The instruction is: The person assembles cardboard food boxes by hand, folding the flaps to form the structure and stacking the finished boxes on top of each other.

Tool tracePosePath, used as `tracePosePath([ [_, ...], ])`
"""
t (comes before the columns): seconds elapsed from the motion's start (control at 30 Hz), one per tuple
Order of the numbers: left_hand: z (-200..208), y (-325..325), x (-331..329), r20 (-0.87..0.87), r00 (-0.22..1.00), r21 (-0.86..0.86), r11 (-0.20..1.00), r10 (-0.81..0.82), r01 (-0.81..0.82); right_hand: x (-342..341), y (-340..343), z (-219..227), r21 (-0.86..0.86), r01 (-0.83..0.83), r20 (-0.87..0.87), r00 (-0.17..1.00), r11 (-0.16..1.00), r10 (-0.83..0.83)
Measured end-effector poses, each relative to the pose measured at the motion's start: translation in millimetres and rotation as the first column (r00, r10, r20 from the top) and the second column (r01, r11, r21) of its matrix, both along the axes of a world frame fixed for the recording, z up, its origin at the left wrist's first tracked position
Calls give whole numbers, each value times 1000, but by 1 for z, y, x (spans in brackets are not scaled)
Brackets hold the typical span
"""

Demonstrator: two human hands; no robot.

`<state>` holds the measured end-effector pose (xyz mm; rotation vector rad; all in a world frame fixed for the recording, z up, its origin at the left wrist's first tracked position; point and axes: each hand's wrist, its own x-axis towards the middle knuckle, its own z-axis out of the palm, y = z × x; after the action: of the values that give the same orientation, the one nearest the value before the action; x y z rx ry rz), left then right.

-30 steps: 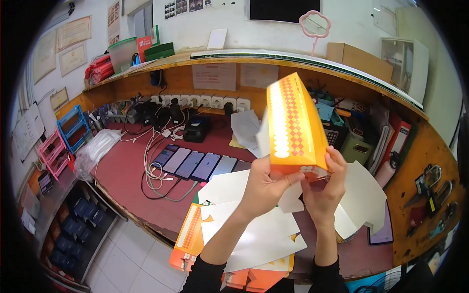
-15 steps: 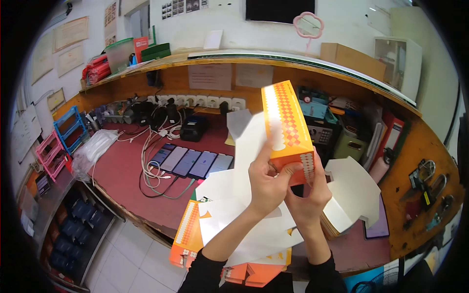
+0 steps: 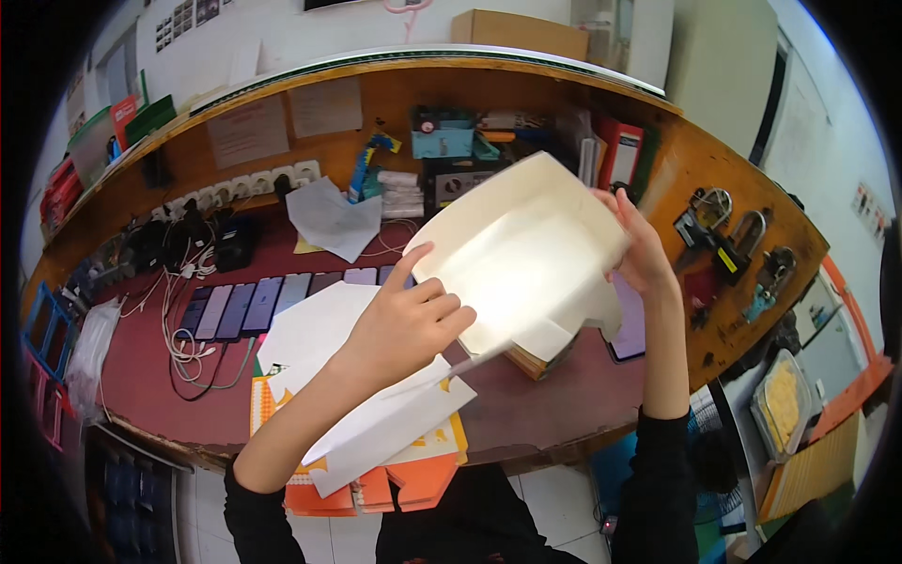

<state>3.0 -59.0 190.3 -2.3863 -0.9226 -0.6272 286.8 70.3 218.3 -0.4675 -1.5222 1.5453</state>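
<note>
Head view: the right grip (image 3: pixel 645 246) is closed on the right end wall of an open carton (image 3: pixel 526 254), raised over the dark red worktop (image 3: pixel 554 414). The left grip (image 3: pixel 411 315) has its index finger out against the carton's left rim, other fingers curled; whether it pinches I cannot tell. Between the grips, the pale hollow faces the wearer, the long axis slanting from the left grip up toward the right one. Just below lies a stack of cartons (image 3: pixel 537 364), with bare surface nearer the wearer, out to the chipped edge. Flattened cartons (image 3: pixel 409 425) spread under the left forearm; phones (image 3: pixel 263 303) line up left of that grip. Right of the right grip, padlocks (image 3: pixel 744 241) hang on a wooden panel (image 3: pixel 738 329); tiled floor (image 3: pixel 545 503) shows below.
</note>
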Motion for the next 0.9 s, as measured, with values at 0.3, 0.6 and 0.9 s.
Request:
tracePosePath([
  [0.3, 16, 31, 102, 305, 949, -388, 898, -86, 206, 21, -61, -143, 949, -73, 304, 473, 307, -827],
  [0.6, -63, 117, 171, 291, 952, -450, 866, -90, 219, 22, -60, -188, 910, 105, 298, 506, 400, -810],
  [0.9, -100, 109, 184, 332, 941, -416, 905, 63, 86, 22, -52, -199, 950, 230, 53, 549, 212, -834],
])
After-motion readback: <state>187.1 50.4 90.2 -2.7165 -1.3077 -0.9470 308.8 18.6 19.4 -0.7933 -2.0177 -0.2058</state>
